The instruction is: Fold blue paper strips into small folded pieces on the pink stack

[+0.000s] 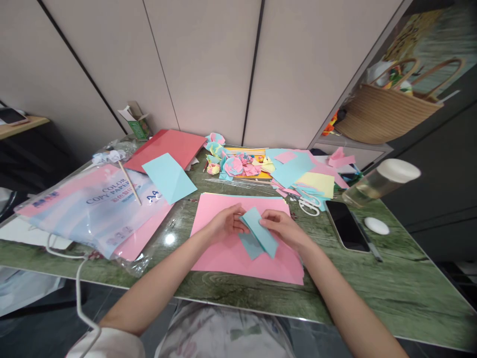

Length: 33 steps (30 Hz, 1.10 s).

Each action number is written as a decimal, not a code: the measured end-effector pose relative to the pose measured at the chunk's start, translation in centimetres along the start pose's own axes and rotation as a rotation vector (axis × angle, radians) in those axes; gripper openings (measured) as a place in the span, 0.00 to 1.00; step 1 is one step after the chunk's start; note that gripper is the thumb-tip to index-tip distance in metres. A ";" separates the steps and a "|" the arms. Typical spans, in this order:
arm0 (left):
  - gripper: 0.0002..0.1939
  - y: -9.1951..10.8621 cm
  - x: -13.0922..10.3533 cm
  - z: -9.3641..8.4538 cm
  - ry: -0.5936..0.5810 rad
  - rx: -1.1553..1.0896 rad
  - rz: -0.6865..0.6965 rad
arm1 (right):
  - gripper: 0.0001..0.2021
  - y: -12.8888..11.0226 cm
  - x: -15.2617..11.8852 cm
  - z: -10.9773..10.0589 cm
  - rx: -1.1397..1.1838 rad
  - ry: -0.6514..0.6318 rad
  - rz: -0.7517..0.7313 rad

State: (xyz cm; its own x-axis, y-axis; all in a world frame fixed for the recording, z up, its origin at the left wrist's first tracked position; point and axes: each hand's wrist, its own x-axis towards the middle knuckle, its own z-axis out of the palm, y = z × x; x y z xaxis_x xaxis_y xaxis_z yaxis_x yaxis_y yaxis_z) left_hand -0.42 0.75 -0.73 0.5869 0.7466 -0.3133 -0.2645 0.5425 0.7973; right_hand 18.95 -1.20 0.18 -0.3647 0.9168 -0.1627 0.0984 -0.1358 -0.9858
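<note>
A folded piece of light-blue paper is held up between my two hands, tilted above a stack of pink sheets. My left hand has its fingers curled at the paper's upper left edge. My right hand pinches the upper right edge between thumb and fingers. A darker flap of the same blue shows below the fold. Edges of blue and yellow sheets peek out at the back of the pink stack.
Left lie a plastic pack of colour copy paper, a blue sheet and a red folder. Paper flowers and paper scraps sit behind. Right are white scissors, a phone, a white oval object and a clear cup.
</note>
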 end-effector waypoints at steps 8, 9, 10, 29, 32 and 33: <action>0.13 0.2 0.1 -0.3 0.182 0.351 0.250 | 0.13 0.2 0.3 -0.3 -0.039 0.150 -0.031; 0.14 0.1 0.1 -0.4 0.207 0.400 0.262 | 0.13 0.1 0.2 -0.2 -0.045 0.111 -0.028; 0.14 0.1 0.1 -0.4 0.212 0.441 0.273 | 0.13 0.0 0.2 -0.1 -0.047 0.084 -0.031; 0.12 -0.3 0.0 0.0 0.200 0.737 0.423 | 0.11 0.5 0.0 0.6 -0.322 0.237 -0.133; 0.12 -0.5 0.1 0.0 0.192 0.753 0.394 | 0.10 0.7 0.0 0.6 -0.446 0.302 -0.165; 0.12 -0.5 0.1 0.0 0.188 0.752 0.388 | 0.10 0.8 0.0 0.6 -0.472 0.309 -0.169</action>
State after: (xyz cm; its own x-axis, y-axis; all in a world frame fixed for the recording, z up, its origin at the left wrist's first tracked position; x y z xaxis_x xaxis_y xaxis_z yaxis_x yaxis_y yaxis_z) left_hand -0.22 0.59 -1.17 0.4065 0.9133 0.0240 0.1956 -0.1127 0.9742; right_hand 18.43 -1.53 -0.63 -0.1317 0.9877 0.0839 0.4897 0.1384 -0.8609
